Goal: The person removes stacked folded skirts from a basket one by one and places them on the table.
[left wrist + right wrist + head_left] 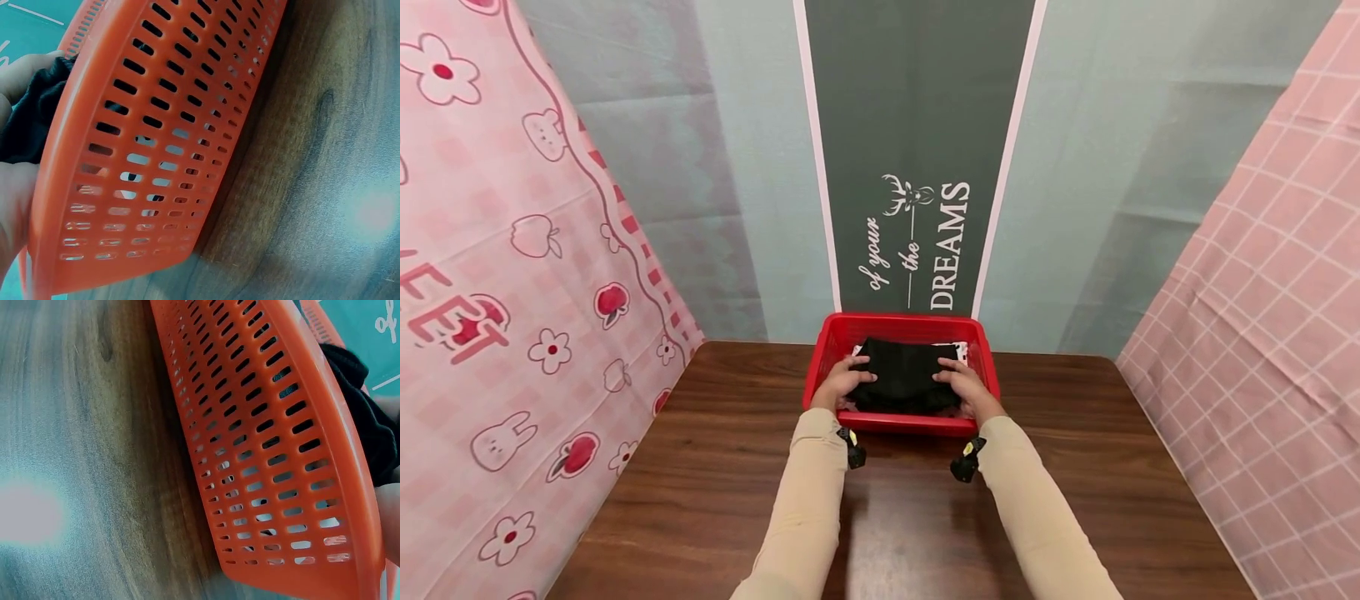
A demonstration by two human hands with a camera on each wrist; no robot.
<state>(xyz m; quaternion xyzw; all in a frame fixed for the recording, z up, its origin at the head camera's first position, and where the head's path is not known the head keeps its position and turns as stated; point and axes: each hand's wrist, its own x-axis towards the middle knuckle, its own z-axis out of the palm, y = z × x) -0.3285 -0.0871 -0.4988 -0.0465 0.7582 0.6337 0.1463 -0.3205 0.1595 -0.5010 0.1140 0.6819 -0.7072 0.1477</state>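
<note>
A folded black garment (904,372) lies inside the red plastic basket (904,423), on top of other cloth with a white, patterned edge (961,352). My left hand (844,382) grips the garment's left side, and its fingers reach over the top. On the opposite side my right hand (964,385) grips it in the same way. In the left wrist view, bunched black fabric (39,112) sits between the fingers and thumb. The right wrist view has the black fabric (362,406) beside the hand, just past the basket rim; most of that hand is out of frame.
The basket stands at the back of a brown wooden table (910,517), close to a grey-green curtain (917,100) with white lettering. A pink patterned cloth (550,275) hangs at the left, a pink checked one (1262,333) at the right. Slotted basket walls show white cloth within.
</note>
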